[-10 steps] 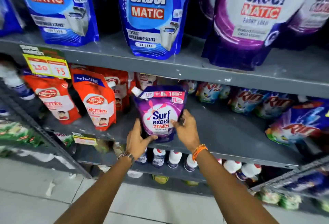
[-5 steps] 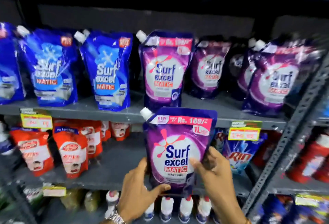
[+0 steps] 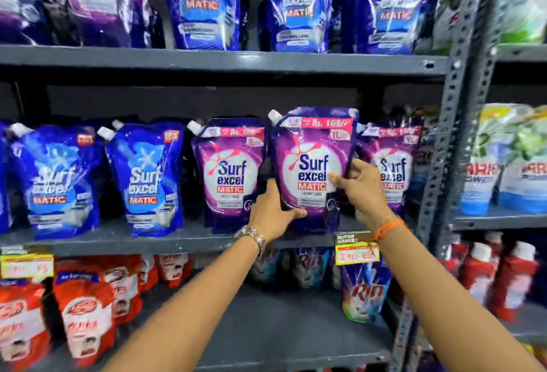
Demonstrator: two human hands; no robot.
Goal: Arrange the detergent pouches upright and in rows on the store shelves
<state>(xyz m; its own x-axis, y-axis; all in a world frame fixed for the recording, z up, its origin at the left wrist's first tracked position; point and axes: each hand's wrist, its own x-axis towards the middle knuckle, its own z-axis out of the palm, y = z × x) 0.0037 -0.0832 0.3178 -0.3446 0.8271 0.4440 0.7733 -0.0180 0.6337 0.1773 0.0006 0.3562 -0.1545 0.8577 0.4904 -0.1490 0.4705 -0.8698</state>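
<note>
Gripping a purple pouch (image 3: 313, 164) upright on the shelf (image 3: 177, 238): left hand (image 3: 270, 212) clasps its lower left edge, right hand (image 3: 359, 191) its right side.

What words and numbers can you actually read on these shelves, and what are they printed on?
"Surf excel MATIC", "1L": held purple pouch, in both hands.
"Surf excel MATIC": blue pouch.
"Rin": pouch on lower shelf.
Yellow price tag: blurred.
Red pouches: unreadable.
</note>
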